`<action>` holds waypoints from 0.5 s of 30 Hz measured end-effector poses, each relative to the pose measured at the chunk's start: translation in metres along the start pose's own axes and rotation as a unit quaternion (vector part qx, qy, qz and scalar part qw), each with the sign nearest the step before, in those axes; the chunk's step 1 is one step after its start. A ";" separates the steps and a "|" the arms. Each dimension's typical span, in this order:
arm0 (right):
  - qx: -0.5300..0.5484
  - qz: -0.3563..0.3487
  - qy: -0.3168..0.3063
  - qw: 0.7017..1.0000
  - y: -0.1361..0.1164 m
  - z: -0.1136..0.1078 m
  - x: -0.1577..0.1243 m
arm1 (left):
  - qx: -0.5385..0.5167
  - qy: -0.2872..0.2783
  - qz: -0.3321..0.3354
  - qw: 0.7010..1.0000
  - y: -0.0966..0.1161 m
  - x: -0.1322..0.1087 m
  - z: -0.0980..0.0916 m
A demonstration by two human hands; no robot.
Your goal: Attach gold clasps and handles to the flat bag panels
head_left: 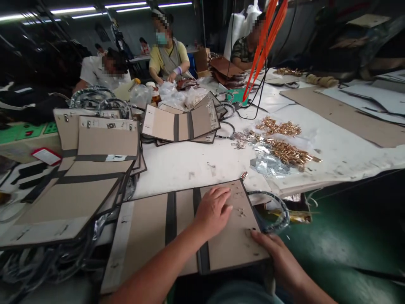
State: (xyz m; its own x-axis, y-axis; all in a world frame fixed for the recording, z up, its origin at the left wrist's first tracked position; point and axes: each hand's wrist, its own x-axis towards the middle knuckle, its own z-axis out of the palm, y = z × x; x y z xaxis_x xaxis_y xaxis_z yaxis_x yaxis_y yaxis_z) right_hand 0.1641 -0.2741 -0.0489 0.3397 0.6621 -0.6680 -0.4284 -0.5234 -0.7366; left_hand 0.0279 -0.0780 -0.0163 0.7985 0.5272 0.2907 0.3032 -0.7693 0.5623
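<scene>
An unfolded bag panel [228, 249] with beige lining and dark fold strips lies in front of me, over the table's near edge. My left hand [215, 209] rests on its right part, fingers extended and thumb apart, fingertips beside small metal prongs. The panel's right edge is gripped by my right hand [272, 245], thumb on top near a dark fitting and the other fingers hidden underneath. A dark looped handle [283, 211], seemingly wrapped in plastic, sticks out past that edge. One gold-coloured metal piece [244, 175] sits by the panel's top corner.
Stacked similar panels [101, 169] stand at left, with more panels [180, 122] farther back. Piles of gold fittings [287, 152] and flat silver plates [272, 164] lie on the white table [177, 164]. Orange straps [261, 46] hang overhead. Several people work across the table.
</scene>
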 end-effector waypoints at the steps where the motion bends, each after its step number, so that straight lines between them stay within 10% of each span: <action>1: 0.003 0.010 -0.011 1.000 0.000 -0.002 0.001 | 0.007 -0.003 -0.001 1.000 0.000 -0.004 0.003; 8: -0.249 -0.092 0.029 0.964 -0.019 -0.045 -0.020 | 0.058 -0.045 -0.032 0.997 0.001 -0.007 0.011; 15: -0.452 -0.424 0.124 0.775 -0.100 -0.028 0.006 | 0.066 -0.055 -0.040 0.996 0.004 -0.004 0.005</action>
State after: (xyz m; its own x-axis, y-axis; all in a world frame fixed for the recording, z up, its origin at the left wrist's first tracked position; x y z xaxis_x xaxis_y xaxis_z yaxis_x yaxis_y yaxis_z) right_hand 0.2326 -0.2334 0.0176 0.3761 0.9090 0.1798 0.7606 -0.1920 -0.6202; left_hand 0.0288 -0.0854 -0.0191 0.8191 0.5512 0.1586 0.4276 -0.7711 0.4717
